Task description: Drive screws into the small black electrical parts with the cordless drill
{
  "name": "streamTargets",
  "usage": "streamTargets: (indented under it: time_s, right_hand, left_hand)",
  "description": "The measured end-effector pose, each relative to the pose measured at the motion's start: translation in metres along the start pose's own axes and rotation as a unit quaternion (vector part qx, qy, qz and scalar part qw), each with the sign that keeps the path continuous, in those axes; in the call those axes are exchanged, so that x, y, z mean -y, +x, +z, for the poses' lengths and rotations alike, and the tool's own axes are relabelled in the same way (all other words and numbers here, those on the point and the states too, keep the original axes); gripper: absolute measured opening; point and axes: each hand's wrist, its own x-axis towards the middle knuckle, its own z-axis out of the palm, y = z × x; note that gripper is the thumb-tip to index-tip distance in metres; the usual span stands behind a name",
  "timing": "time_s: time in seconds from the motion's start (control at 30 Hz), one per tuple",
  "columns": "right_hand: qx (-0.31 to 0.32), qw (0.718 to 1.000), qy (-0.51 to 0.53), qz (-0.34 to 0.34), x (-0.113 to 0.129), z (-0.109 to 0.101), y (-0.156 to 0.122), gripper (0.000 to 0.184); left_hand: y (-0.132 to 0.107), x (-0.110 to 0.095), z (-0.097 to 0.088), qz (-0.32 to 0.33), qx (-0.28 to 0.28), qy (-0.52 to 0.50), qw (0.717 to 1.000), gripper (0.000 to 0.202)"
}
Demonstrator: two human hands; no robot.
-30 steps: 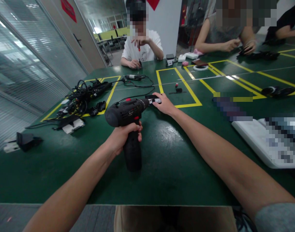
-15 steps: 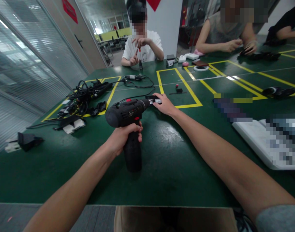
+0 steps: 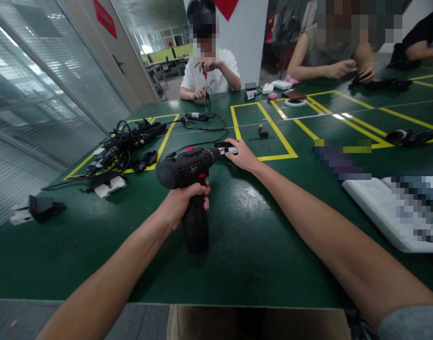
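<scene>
Green yellow-taped bench (image 3: 252, 269); frame centre: left hand (image 3: 181, 202) grips black pistol-shaped drill (image 3: 183, 168), right hand (image 3: 242, 156) holds small black-and-white part (image 3: 230, 150), work apparently under way, unfinished.

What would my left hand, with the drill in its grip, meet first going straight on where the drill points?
Most likely the small black-and-white part at your right hand: the drill in your left hand points at it. They look very close, perhaps touching, but depth is unclear.
</scene>
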Motion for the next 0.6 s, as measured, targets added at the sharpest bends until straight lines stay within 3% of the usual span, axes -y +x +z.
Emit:
streamTargets:
  time_s: [0.6]
  right_hand:
    - [0.001,1.000,-0.005,-0.001,0.0005,0.0004,-0.0002,0.050]
  left_hand:
    - [0.0011,0.0015,-0.0014,0.001,0.003,0.005,1.000,0.018]
